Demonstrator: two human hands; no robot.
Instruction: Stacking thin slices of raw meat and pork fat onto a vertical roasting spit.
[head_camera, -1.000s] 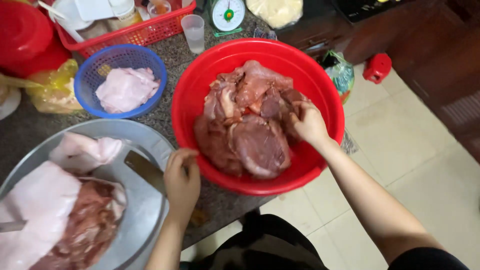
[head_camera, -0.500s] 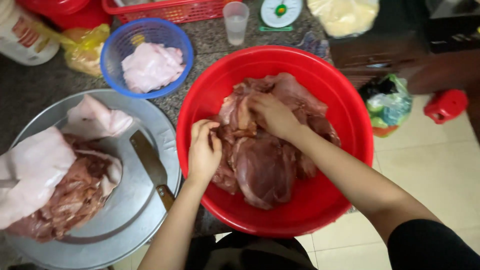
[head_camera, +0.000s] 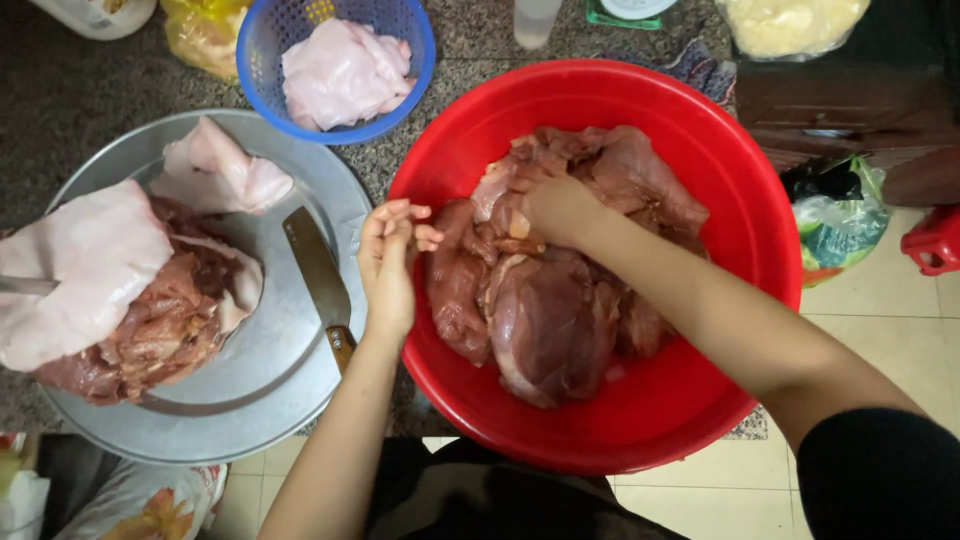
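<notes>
A big red plastic basin (head_camera: 740, 200) holds several large dark-red cuts of raw meat (head_camera: 555, 320). My right hand (head_camera: 555, 205) is down in the basin with its fingers closed around a piece of meat near the top of the pile. At the basin's left rim hovers my left hand (head_camera: 392, 255), fingers loosely apart and holding nothing, close to the meat. Just left of it a knife (head_camera: 318, 275) with a wooden handle lies on a round metal tray (head_camera: 280, 390).
The tray carries pale skin and fatty meat (head_camera: 110, 290). A blue basket (head_camera: 270, 40) with pale fat stands behind it. Bags (head_camera: 830, 220), a clear cup (head_camera: 535, 20) and a red object (head_camera: 935, 240) lie around the granite counter's far and right sides.
My left hand drew back from the meat to the basin's left rim. My right hand shifted slightly and stays gripping meat. The camera view moved closer and leftward.
</notes>
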